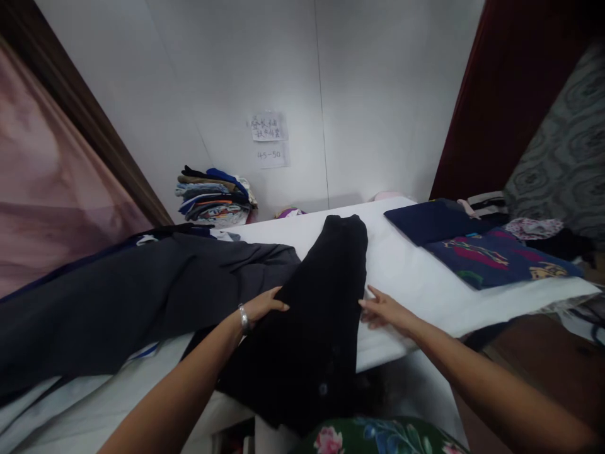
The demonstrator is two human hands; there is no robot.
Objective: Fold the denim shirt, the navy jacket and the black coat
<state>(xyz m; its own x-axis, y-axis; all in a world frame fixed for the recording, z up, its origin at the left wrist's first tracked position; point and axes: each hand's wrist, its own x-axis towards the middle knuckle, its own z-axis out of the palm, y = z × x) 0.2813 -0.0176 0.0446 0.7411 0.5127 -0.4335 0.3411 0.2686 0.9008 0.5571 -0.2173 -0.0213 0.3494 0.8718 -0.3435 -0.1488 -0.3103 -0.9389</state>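
A black garment (pixel 321 302) lies lengthwise over the white-covered table, its near end hanging over the front edge. Small button-like spots show near that end; whether it is trousers or a top I cannot tell. My left hand (pixel 265 306), with a silver bracelet at the wrist, grips the garment's left edge, thumb on top and the other fingers partly hidden. At the opposite edge, my right hand (pixel 385 310) has its fingers apart, the fingertips at or just beside the cloth.
Dark grey clothing (pixel 142 296) is spread across the left side. A stack of folded clothes (pixel 215 198) stands at the back wall, left of handwritten paper notes (pixel 269 139). On the right lie a folded navy garment (pixel 432 221) and a patterned blue one (pixel 501 258).
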